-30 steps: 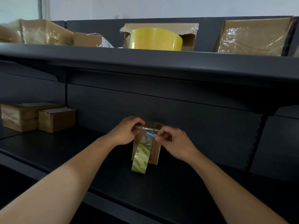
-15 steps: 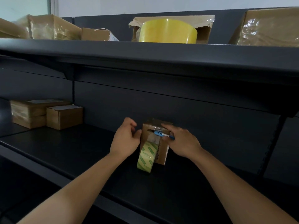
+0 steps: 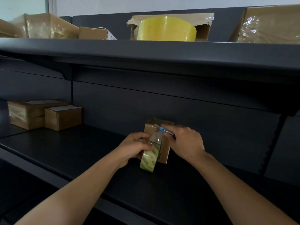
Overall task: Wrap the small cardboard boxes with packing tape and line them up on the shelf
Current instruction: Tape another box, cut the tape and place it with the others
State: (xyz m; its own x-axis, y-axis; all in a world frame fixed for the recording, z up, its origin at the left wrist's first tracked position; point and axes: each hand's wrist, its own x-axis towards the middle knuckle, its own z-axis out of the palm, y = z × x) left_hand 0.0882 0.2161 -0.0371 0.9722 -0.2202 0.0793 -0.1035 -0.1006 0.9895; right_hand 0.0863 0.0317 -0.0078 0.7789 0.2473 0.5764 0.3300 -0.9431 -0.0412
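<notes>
Tape roll is sitting nearest, just in front of the small box, w/ L hand curling round it and pulling the clear strip taut up the box's front. R hand is pinching a blue cutter, its tip touching the strip at the box's top edge. Box is standing upright mid-shelf, close to the back panel. Step is looking like the cut: best done by holding tension w/ L, slicing across right at the edge, blade pointing away from L fingers, then smoothing the tail down. Shelf is offering open room btwn this box and the wrapped boxes far left, good for sliding over to line up. Upper shelf is overhanging, so lifts should be staying low.
</notes>
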